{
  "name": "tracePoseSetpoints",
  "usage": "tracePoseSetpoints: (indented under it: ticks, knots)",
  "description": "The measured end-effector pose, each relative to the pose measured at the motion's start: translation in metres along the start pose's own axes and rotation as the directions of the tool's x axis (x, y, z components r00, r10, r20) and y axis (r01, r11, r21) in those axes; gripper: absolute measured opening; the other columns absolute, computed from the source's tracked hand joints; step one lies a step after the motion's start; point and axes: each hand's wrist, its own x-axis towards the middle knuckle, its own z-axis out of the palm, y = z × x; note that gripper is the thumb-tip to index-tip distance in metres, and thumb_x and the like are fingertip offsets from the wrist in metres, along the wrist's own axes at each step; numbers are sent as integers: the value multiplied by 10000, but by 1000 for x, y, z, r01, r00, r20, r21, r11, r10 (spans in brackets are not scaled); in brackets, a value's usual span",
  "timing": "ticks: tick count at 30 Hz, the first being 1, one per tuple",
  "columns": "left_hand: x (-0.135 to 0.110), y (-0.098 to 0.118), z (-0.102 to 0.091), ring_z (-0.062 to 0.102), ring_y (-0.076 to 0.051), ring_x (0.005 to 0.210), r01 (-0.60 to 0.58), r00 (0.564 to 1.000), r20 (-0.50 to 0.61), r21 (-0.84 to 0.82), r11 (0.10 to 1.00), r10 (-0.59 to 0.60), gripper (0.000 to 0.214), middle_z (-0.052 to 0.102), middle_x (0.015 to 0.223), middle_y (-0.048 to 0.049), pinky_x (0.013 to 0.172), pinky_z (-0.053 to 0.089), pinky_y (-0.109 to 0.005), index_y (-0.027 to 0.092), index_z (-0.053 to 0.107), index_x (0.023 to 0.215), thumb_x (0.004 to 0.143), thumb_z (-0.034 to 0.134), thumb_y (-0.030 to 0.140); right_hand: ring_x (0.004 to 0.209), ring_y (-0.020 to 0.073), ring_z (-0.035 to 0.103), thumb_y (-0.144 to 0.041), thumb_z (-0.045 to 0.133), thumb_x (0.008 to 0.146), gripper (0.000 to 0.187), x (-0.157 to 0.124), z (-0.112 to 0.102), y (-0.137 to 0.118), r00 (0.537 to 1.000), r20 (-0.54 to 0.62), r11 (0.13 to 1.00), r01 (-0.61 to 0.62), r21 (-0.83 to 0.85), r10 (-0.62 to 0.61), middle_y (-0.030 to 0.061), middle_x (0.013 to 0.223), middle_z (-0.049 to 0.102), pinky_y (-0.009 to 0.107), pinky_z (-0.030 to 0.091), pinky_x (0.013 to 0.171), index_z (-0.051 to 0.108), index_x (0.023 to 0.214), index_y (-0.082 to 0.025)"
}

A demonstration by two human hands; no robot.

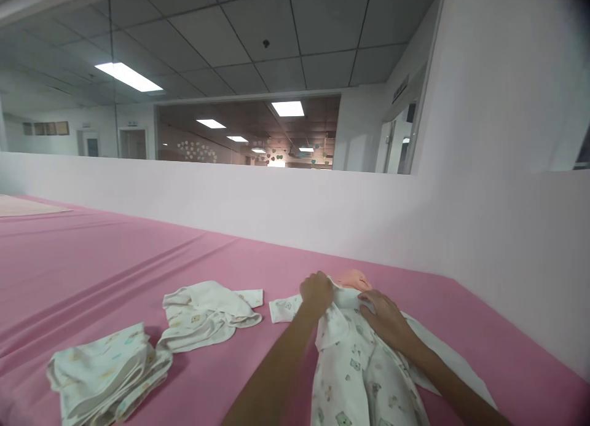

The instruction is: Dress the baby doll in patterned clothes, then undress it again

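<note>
Pink-sheeted bench: left hand pinches the collar of the soft, light white printed cotton baby garment, right hand spread flat on it.

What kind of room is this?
Probably a nursery or baby-care training room: printed white baby garment under both hands, pink sheeted surface, heart decorations behind the glass partition.

1. I see a pink sheet spread across the lower half of the frame.
2. A crumpled white garment lies at lower centre-left.
3. A folded stack of cloths sits in the lower left corner, just beside it.
4. A white partition wall runs across the middle.
5. Ceiling lights glow at upper left.
</note>
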Motion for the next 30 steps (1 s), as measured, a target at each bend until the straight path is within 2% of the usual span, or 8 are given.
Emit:
tracePoseSetpoints:
  ticks: [5, 9, 12, 15, 21, 23, 26, 30]
  knots:
    - [7, -81, -24, 613, -286, 1054, 201, 978, -48, -7, 980, -201, 308, 655, 1088, -176, 846, 449, -385, 167, 612, 1034, 898, 372, 304, 1131, 243, 530, -292, 380, 857, 316, 3, -4, -18, 998, 65, 999, 22, -29, -20, 97, 1186, 613, 359, 370, 970, 590, 1066, -183]
    - [-3, -110, -11, 613, -285, 1061, 248, 968, -30, -19, 969, -248, 259, 669, 1043, -160, 861, 439, -381, 187, 613, 986, 885, 421, 328, 1132, 240, 522, -281, 374, 856, 327, 10, -2, -47, 991, 128, 994, 62, -89, -50, 101, 1179, 613, 351, 371, 952, 586, 1085, -185]
    - [-10, -106, 4, 602, -295, 1066, 221, 974, -45, -22, 975, -222, 277, 655, 1049, -182, 880, 420, -395, 154, 588, 1007, 906, 372, 296, 1140, 248, 511, -256, 412, 827, 358, 29, 6, -68, 959, 261, 972, 160, -172, -111, 103, 1181, 606, 365, 361, 945, 575, 1138, -183]
    - [-14, -94, 13, 567, -303, 1102, 128, 989, -72, -20, 992, -129, 301, 623, 1115, -190, 911, 393, -402, 133, 540, 1072, 917, 355, 312, 1060, 295, 556, -197, 508, 723, 340, 55, 20, -82, 919, 375, 949, 220, -226, -124, 114, 1090, 633, 416, 368, 893, 628, 1040, -180]
    - [-14, -70, 30, 603, -280, 1025, 8, 1000, -10, -59, 998, -9, 491, 603, 1149, -166, 780, 446, -325, 148, 415, 1242, 852, 495, 435, 1011, 331, 584, -215, 559, 665, 419, 82, 45, -84, 845, 526, 913, 285, -292, -95, 95, 1049, 625, 516, 343, 878, 620, 1079, -251]
    - [-14, -66, 36, 603, -293, 1026, 2, 1000, -3, -39, 999, -2, 473, 599, 1141, -170, 770, 455, -334, 137, 422, 1239, 851, 505, 394, 1074, 354, 547, -235, 578, 653, 492, 83, 49, -81, 829, 553, 904, 302, -304, -91, 110, 1120, 590, 549, 316, 903, 594, 1144, -268]
    - [-16, -66, 41, 601, -301, 1032, -14, 1000, 3, 31, 999, 14, 303, 613, 1098, -157, 785, 462, -358, 136, 489, 1161, 875, 456, 233, 1165, 389, 472, -253, 621, 620, 655, 82, 53, -79, 817, 570, 900, 310, -305, -89, 134, 1215, 529, 592, 255, 946, 521, 1266, -299]
    - [-20, -71, 38, 624, -263, 999, -45, 999, 13, 120, 992, 44, 322, 645, 1022, -126, 769, 472, -339, 153, 504, 1142, 858, 383, 58, 1189, 387, 441, -240, 669, 573, 768, 83, 50, -76, 821, 565, 921, 280, -272, -82, 136, 1235, 516, 577, 244, 972, 481, 1315, -305]
